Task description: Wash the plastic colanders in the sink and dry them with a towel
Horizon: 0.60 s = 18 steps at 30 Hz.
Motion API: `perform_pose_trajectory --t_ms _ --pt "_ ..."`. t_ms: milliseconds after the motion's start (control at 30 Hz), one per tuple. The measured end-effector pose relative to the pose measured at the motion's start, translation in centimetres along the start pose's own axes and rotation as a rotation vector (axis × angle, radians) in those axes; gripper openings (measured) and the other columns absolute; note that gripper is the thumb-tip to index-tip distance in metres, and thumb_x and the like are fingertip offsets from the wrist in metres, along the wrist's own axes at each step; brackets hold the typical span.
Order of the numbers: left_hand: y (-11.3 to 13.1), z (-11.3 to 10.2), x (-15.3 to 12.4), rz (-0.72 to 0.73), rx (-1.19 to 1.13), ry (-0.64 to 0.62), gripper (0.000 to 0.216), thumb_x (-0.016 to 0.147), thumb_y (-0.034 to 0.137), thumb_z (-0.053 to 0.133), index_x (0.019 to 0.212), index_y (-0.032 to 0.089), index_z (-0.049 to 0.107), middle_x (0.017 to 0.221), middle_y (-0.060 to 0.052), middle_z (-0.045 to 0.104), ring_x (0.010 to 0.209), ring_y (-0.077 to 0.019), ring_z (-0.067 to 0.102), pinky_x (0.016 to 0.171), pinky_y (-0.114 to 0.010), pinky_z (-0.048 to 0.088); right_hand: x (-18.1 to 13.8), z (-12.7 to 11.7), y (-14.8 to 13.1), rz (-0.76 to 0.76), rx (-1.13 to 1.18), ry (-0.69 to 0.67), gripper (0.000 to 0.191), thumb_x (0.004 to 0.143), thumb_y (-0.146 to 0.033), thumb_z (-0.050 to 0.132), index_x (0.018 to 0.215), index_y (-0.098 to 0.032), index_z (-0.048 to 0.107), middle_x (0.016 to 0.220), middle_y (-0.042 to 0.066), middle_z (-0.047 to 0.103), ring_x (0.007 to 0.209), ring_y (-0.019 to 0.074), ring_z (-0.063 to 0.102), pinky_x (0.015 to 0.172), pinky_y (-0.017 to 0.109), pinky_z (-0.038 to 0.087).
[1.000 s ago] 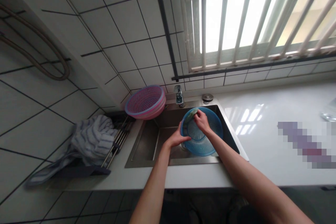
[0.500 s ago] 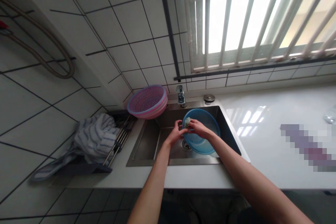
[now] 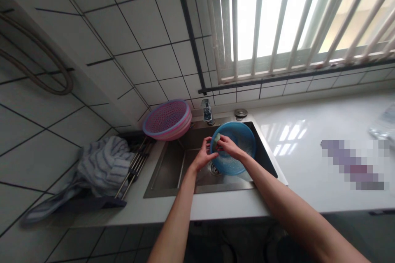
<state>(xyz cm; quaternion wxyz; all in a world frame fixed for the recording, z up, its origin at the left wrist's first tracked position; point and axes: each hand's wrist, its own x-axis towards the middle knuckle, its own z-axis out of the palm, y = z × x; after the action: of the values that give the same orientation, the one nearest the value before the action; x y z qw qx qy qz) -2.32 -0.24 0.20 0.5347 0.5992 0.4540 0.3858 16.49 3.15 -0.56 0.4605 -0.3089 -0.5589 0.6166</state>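
Note:
A round blue plastic colander [image 3: 245,141] is tilted in the right part of the steel sink [image 3: 173,172]. My left hand [image 3: 202,158] is at its left rim, thumb and fingers curved around the edge and closed on it. My right hand [image 3: 230,148] reaches over the colander and pinches a small pale green sponge [image 3: 217,138] against the inside of the rim. The right fingertips are partly hidden behind the sponge and hand. Below my left hand shows the sink drain [image 3: 213,168].
A pink-and-blue basket stack [image 3: 168,121] stands at the sink's back left corner beside the faucet [image 3: 206,111]. A metal drain cover [image 3: 240,113] lies behind the sink. A striped towel [image 3: 105,164] covers a rack at left. Clear plastic [image 3: 384,125] lies on the right counter.
The whole view has shifted slightly. The colander has turned or tipped a little, so its perforated side shows more plainly. Both hands stay at its left rim.

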Motion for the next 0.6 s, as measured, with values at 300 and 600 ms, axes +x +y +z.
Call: perform_pose_trajectory --t_ms 300,600 --pt "-0.5 -1.1 0.0 0.019 0.0 -0.147 0.117 0.068 0.029 0.096 0.168 0.028 0.034 0.166 -0.016 0.048 0.153 -0.0376 0.048 0.131 -0.054 0.03 -0.1 0.5 1.0 -0.028 -0.213 -0.168 0.02 0.083 -0.039 0.066 0.083 -0.019 0.067 0.079 0.001 0.065 0.067 0.014 0.052 0.061 0.025 0.041" --pt "-0.9 -0.8 -0.2 -0.062 0.03 -0.095 0.1 0.064 0.037 0.097 0.153 0.019 0.056 0.153 -0.018 0.063 0.143 -0.0422 0.056 0.127 -0.06 0.036 -0.1 1.6 1.3 -0.086 -0.177 -0.026 0.025 0.084 -0.044 0.064 0.084 -0.019 0.067 0.08 0.001 0.065 0.07 0.0153 0.053 0.064 0.026 0.043"
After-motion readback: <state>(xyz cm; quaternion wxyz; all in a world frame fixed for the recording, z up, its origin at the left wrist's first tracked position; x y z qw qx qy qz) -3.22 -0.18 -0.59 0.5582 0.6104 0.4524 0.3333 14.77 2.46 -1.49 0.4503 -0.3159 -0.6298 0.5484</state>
